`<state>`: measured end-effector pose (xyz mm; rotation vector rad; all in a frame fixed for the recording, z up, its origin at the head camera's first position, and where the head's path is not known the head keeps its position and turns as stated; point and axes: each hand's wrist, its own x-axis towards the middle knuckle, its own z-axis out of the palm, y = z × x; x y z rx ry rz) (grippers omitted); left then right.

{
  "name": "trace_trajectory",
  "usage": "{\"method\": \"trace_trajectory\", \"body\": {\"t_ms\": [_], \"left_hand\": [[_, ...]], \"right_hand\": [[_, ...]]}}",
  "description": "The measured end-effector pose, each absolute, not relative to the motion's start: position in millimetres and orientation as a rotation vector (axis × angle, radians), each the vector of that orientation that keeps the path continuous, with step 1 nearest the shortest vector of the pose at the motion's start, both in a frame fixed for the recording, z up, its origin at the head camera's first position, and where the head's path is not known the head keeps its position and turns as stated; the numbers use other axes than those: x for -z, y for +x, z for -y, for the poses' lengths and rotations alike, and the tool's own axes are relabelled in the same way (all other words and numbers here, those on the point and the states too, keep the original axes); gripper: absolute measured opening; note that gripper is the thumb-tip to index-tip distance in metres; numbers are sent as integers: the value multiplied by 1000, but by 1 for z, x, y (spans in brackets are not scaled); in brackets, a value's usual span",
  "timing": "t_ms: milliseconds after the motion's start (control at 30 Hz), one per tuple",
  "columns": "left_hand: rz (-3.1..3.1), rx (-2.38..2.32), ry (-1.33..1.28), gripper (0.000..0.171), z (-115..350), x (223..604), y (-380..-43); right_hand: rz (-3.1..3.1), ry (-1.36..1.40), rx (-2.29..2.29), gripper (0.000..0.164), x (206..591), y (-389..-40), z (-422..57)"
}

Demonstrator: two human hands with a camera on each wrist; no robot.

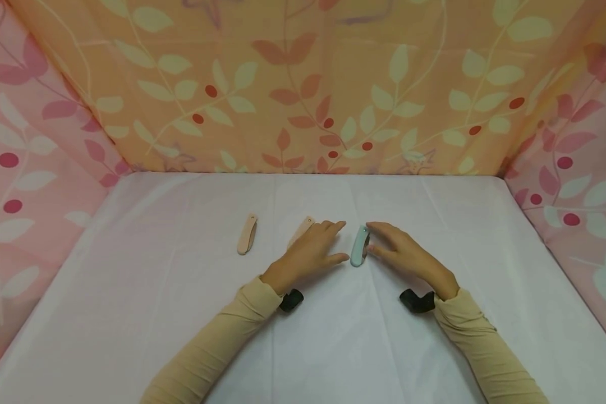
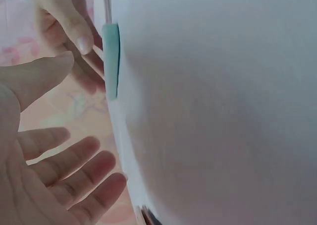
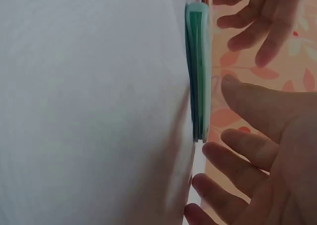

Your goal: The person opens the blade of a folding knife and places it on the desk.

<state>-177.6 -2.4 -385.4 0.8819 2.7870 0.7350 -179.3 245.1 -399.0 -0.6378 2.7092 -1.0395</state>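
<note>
A light-blue folding knife (image 1: 358,247) lies folded on the white cloth between the two hands. My left hand (image 1: 309,251) is to its left, fingers spread and apart from it, holding nothing. On the other side, my right hand (image 1: 410,252) has its thumb and fingertips beside the knife's right edge; whether they touch it I cannot tell. The right wrist view shows the slot along the knife's handle (image 3: 199,76). A beige folding knife (image 1: 303,229) is partly hidden behind my left hand. Farther left lies another beige folding knife (image 1: 246,235), fully visible.
White cloth (image 1: 131,314) covers the table. Patterned fabric walls stand around it: an orange leafy one (image 1: 313,84) at the back and pink ones (image 1: 25,185) at both sides. A black wrist device (image 1: 417,301) sits below each hand.
</note>
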Motion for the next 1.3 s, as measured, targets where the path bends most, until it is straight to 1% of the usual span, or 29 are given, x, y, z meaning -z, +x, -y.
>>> {"method": "trace_trajectory", "body": {"t_ms": [300,400,533,633,933,1133,1233,1300], "left_hand": [[-2688,-744,846,55,-7,390,-173],[-2665,-735,857,44,-8,391,-172],[-2614,-772,862,38,-8,391,-173],[-2603,-791,854,41,-8,392,-173],[-2632,-793,883,37,-10,396,-171],[-2599,-871,901,24,-10,396,-169],[-2582,-901,887,27,-10,398,-170],[-2568,-922,873,33,-10,398,-170]], "right_hand": [[-2730,-698,1014,61,402,-178,-241],[-2747,-731,994,61,402,-178,-240],[-2755,-706,964,61,400,-177,-238],[-2755,-676,958,61,400,-176,-237],[-2790,-656,938,61,402,-174,-236],[-2806,-620,922,64,402,-172,-231],[-2818,-578,917,65,401,-170,-228],[-2822,-554,924,66,401,-169,-226]]}}
